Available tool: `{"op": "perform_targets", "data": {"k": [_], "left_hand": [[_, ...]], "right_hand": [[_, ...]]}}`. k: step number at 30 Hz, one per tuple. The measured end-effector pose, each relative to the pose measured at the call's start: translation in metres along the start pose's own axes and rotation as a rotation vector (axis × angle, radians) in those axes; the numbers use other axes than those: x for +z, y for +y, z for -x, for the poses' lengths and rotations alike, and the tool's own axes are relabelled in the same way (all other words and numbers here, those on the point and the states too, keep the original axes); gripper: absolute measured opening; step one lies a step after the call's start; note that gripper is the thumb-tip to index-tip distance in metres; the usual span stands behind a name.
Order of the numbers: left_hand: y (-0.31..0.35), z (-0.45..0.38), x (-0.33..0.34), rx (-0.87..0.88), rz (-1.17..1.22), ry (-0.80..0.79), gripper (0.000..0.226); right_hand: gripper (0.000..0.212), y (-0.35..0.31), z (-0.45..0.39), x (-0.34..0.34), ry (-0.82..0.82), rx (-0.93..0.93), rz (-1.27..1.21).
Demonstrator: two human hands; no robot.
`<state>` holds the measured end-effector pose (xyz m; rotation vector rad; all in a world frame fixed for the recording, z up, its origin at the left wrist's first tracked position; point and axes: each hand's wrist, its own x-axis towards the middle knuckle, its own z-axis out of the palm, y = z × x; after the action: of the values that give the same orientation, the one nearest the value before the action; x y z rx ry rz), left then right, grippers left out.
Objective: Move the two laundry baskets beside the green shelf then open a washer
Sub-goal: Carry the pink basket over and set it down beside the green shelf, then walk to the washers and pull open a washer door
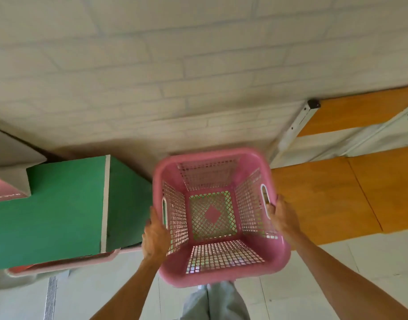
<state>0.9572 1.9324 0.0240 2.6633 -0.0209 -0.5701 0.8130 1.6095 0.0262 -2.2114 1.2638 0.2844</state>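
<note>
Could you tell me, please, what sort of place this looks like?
Probably a home laundry or utility corner. Both hands, left hand and right hand, hold an empty pink laundry basket between a green shelf and an orange-boarded metal rack, against a white brick wall.

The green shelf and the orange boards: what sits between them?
In the head view, a pink laundry basket, gripped by both hands, fills the gap between green shelf and orange boards.

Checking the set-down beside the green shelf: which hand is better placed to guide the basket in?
Left, probably: the left hand grips the pink basket on the side nearest the green shelf; the right hand holds the far side.
</note>
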Motion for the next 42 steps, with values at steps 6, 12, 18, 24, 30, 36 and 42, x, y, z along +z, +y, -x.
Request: {"op": "perform_targets", "data": {"k": [6,12,18,24,30,36,42], "left_hand": [[-0.027,-0.041,0.054,0.029,0.018,-0.034,0.06],[-0.047,-0.061,0.088,0.029,-0.014,-0.08,0.057],[-0.062,-0.074,0.105,0.02,-0.01,-0.149,0.061],[-0.073,-0.077,0.101,0.021,0.022,-0.374,0.07],[-0.048,-0.062,0.07,0.097,-0.022,-0.49,0.064],[0.018,-0.05,-0.014,0.269,-0.257,-0.603,0.063],[0.108,-0.032,-0.081,0.524,-0.514,-0.531,0.065]], "right_hand": [[0.029,0.03,-0.045,0.064,-0.038,-0.02,0.054],[0.026,0.041,-0.069,0.104,-0.064,0.0,0.073],[0.027,0.045,-0.085,0.119,-0.13,0.048,0.122],[0.035,0.046,-0.078,0.118,-0.341,0.053,0.157],[0.044,0.028,-0.053,0.086,-0.39,-0.019,0.198],[0.057,-0.003,0.0,0.01,-0.337,0.011,0.191],[0.067,0.032,0.06,-0.089,-0.295,0.062,0.136]]}}
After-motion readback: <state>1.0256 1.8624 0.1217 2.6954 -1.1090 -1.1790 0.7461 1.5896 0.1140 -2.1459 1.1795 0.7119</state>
